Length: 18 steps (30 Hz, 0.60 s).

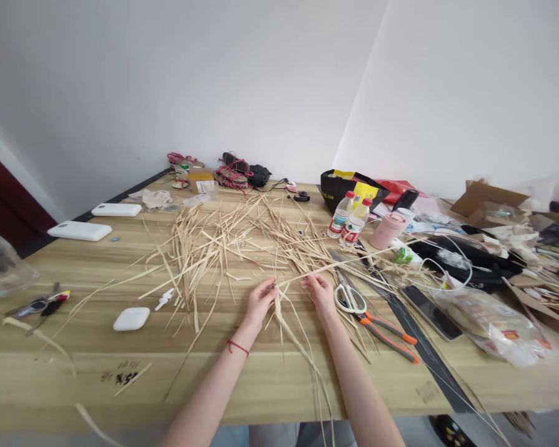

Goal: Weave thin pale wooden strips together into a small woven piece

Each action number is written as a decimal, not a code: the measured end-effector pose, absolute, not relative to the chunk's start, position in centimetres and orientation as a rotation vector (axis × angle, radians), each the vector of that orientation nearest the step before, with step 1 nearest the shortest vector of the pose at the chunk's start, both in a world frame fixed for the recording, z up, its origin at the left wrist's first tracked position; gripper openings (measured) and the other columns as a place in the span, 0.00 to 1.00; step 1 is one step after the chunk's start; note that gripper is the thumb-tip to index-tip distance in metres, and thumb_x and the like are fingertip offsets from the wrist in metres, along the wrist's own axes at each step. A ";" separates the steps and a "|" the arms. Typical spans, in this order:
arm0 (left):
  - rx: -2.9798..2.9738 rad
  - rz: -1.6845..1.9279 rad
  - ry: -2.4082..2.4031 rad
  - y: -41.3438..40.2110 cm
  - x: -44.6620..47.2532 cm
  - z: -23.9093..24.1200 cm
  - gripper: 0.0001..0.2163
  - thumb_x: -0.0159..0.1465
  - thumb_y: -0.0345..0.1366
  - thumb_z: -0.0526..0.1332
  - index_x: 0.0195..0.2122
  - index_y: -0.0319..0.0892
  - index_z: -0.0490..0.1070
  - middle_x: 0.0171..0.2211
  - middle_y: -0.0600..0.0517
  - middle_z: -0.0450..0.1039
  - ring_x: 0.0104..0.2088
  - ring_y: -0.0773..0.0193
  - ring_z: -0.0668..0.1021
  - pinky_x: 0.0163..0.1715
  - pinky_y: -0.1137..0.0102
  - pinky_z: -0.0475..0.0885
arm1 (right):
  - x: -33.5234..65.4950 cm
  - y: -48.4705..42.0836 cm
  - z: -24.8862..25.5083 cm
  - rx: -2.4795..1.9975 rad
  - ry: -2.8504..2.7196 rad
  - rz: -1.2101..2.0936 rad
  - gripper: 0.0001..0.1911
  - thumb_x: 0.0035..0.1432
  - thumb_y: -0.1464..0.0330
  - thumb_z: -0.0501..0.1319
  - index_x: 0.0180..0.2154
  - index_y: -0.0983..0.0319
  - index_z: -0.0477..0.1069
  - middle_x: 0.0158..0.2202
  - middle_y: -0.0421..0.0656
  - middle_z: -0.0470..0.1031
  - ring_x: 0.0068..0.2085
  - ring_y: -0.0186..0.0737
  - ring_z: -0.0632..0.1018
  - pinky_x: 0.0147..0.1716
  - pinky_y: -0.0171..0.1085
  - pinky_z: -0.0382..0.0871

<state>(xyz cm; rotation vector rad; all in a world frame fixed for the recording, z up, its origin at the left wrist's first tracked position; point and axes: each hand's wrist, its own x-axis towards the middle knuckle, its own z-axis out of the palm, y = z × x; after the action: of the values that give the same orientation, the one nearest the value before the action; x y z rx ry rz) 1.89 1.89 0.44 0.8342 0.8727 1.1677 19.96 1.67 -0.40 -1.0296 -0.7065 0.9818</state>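
Note:
My left hand [261,301], with a red cord at its wrist, is closed in a pinch on a small bundle of straw strips [282,315]. Several strands hang from that bundle toward the table's front edge. A thin wire-like line [277,242] rises from the same pinch. My right hand [319,293] is closed on a long flat straw strip [349,264], which runs from the left hand's bundle out to the upper right. Beyond both hands lies a loose heap of straw strips [205,239]. White-handled scissors [351,299] and orange-handled pliers [391,336] rest beside my right forearm.
Two water bottles [353,222], a pink cup [387,231] and a black-yellow bag [333,186] stand at back right. A phone [431,312] and a plastic bag [494,323] lie farther right. Left are a white case [131,319], white power banks [80,231] and tools [41,305].

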 end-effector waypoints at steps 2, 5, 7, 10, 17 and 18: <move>0.839 1.165 0.872 1.9 1.9 0.3 0.20 0.48 0.30 0.69 0.44 0.40 0.76 0.43 0.45 0.77 0.38 0.62 0.78 0.37 0.71 0.73 | 19.8 1.7 -0.5 -1.028 -0.733 0.995 0.15 0.40 0.57 0.70 0.27 0.61 0.75 0.28 0.43 0.78 0.26 0.38 0.76 0.28 0.37 0.72; 0.847 1.172 0.862 2.0 2.0 0.2 0.20 0.47 0.30 0.69 0.44 0.41 0.76 0.44 0.44 0.76 0.39 0.61 0.78 0.39 0.69 0.72 | 19.6 1.8 -0.6 -1.039 -0.774 1.004 0.16 0.40 0.56 0.69 0.27 0.61 0.75 0.30 0.43 0.78 0.26 0.37 0.76 0.28 0.37 0.71; 0.853 1.171 0.855 2.0 2.1 0.1 0.19 0.47 0.30 0.69 0.43 0.40 0.76 0.45 0.43 0.76 0.40 0.60 0.77 0.41 0.68 0.72 | 19.4 1.7 -0.6 -1.058 -0.805 0.998 0.16 0.41 0.56 0.69 0.28 0.61 0.75 0.29 0.43 0.78 0.25 0.37 0.76 0.27 0.37 0.71; 0.864 1.172 0.848 2.0 2.1 0.2 0.19 0.48 0.30 0.69 0.43 0.40 0.76 0.46 0.43 0.75 0.43 0.59 0.77 0.42 0.68 0.72 | 18.8 1.5 -0.4 -1.080 -0.889 1.005 0.17 0.42 0.55 0.68 0.29 0.62 0.76 0.25 0.43 0.77 0.25 0.38 0.76 0.28 0.37 0.72; 0.858 1.145 0.848 1.8 2.3 0.3 0.18 0.49 0.30 0.69 0.43 0.39 0.76 0.41 0.45 0.77 0.39 0.61 0.77 0.41 0.69 0.72 | 17.1 1.0 -0.5 -1.193 -1.174 1.003 0.16 0.44 0.57 0.67 0.27 0.63 0.77 0.25 0.44 0.78 0.25 0.39 0.76 0.26 0.36 0.71; 0.842 1.139 0.846 1.8 2.3 0.3 0.19 0.48 0.29 0.69 0.43 0.40 0.76 0.41 0.45 0.77 0.39 0.62 0.78 0.41 0.69 0.72 | 17.1 0.9 -0.6 -1.215 -1.186 0.988 0.15 0.43 0.57 0.68 0.26 0.63 0.77 0.25 0.45 0.79 0.25 0.40 0.76 0.26 0.36 0.70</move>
<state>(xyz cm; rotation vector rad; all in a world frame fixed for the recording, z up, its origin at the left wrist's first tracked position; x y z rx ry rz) 2.26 1.77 0.35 0.8419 0.8463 1.1392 17.05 0.93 -0.56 -1.2151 -1.1865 0.9876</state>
